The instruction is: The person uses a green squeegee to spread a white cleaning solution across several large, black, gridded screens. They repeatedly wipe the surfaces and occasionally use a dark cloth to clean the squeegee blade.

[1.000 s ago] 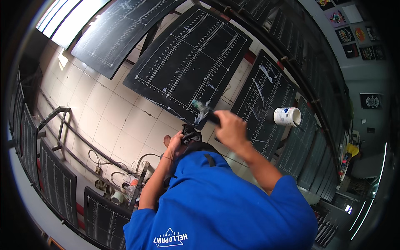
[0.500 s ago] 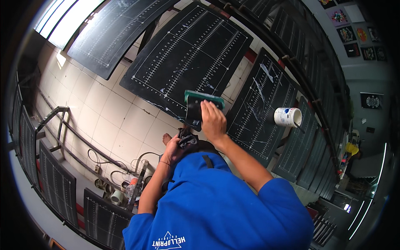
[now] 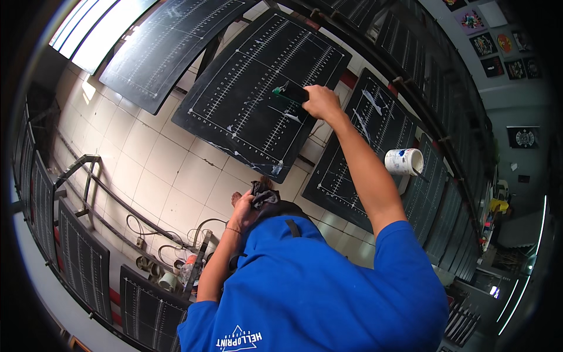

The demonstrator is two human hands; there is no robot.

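- Spread at centre: a black board, ruled with white scales, smeared pale along the near edge.
- To the right of it: a second black board, similarly ruled.
- Near that one's right edge: a white tub.
- Over the first board, held in the right hand's narrow grip: a green-edged black scraper.
- Bunched in the left hand's grip: a dark cloth.

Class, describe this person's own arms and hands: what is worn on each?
The sleeves are blue and short. The left hand and right hand are bare, without gloves. A thin dark band lies across the left wrist; none shows on the right one.
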